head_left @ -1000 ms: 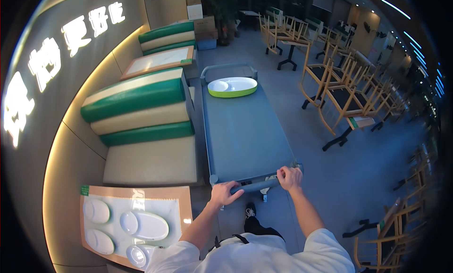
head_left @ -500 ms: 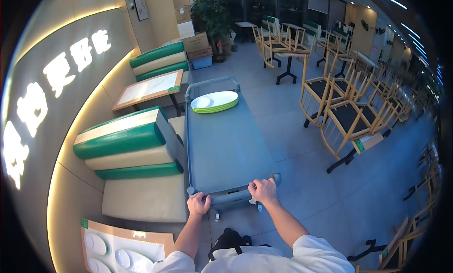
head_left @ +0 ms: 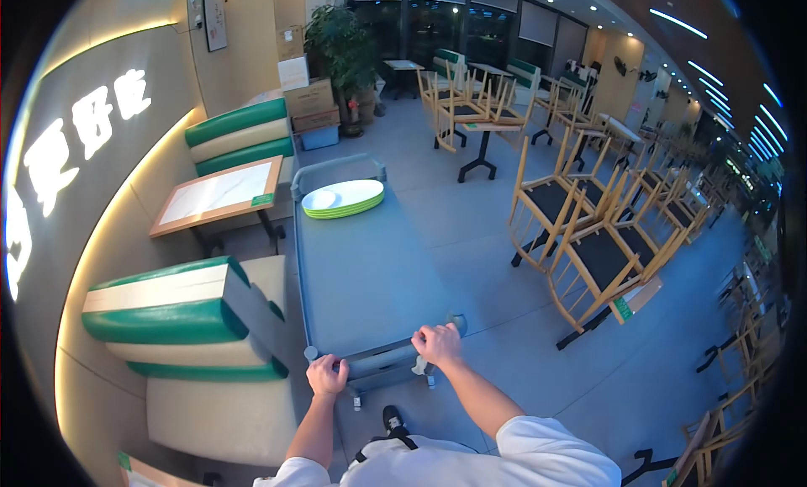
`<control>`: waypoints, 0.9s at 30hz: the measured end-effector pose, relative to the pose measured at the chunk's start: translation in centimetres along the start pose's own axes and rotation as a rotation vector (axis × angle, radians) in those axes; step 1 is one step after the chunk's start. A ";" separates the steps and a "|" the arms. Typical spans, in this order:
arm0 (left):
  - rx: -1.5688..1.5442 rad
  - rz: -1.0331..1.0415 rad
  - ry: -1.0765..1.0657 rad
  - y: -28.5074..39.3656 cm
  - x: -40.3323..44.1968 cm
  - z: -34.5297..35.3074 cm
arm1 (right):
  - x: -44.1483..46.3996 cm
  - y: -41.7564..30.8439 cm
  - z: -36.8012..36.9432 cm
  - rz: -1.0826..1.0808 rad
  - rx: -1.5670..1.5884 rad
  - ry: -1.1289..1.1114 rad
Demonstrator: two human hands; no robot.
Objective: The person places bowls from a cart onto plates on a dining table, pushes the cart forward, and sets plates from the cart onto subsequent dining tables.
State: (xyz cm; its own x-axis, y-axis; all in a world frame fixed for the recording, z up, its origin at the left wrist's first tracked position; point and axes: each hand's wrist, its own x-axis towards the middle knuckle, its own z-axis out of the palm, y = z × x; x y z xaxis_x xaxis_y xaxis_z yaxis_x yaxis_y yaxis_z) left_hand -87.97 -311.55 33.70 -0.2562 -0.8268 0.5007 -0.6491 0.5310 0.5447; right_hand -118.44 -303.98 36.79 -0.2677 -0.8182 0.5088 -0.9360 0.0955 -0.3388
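Note:
Both of my hands are closed around the near handle bar of a grey-blue platform cart (head_left: 370,277). My left hand (head_left: 326,375) grips the bar's left end, close to the round corner post. Toward the right end, my right hand (head_left: 437,344) wraps the same bar. At the far left of the cart's deck lies a stack of oval plates (head_left: 345,198), white on top with green rims. A smaller white dish (head_left: 320,200) rests on the topmost plate.
Left of the cart are a green and cream booth seat (head_left: 176,319) and a wood-edged table (head_left: 220,193). Chairs (head_left: 601,235) stand upturned on tables along the right. Cardboard boxes (head_left: 309,100) and a potted plant (head_left: 340,45) stand at the back.
The view has shifted right and tilted up, so the cart and booths appear farther left. The near table with plates has almost left the view. Both hands keep their hold on the bar.

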 end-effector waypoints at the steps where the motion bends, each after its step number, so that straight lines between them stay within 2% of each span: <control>1: 0.004 -0.025 -0.029 -0.2 1.2 0.4 | 1.2 0.4 0.8 0.013 0.014 -0.027; 5: 0.012 0.005 -0.013 -2.1 7.9 3.9 | 7.4 3.1 5.0 0.022 0.006 -0.040; 11: -0.007 -0.065 -0.094 -4.2 16.3 8.2 | 16.0 6.1 9.5 0.058 0.015 -0.124; 19: -0.007 -0.151 -0.122 -5.9 28.2 13.7 | 27.6 10.1 15.3 0.000 0.086 -0.104; 27: -0.014 -0.201 -0.219 -9.2 38.1 18.5 | 39.0 12.7 19.4 -0.027 0.052 -0.282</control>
State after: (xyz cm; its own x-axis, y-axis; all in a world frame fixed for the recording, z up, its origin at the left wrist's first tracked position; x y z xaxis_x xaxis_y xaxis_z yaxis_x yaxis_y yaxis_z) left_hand -104.99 -351.33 35.30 -0.2735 -0.9351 0.2254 -0.6928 0.3541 0.6282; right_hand -136.37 -345.68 36.97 -0.1622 -0.9460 0.2808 -0.9270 0.0486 -0.3719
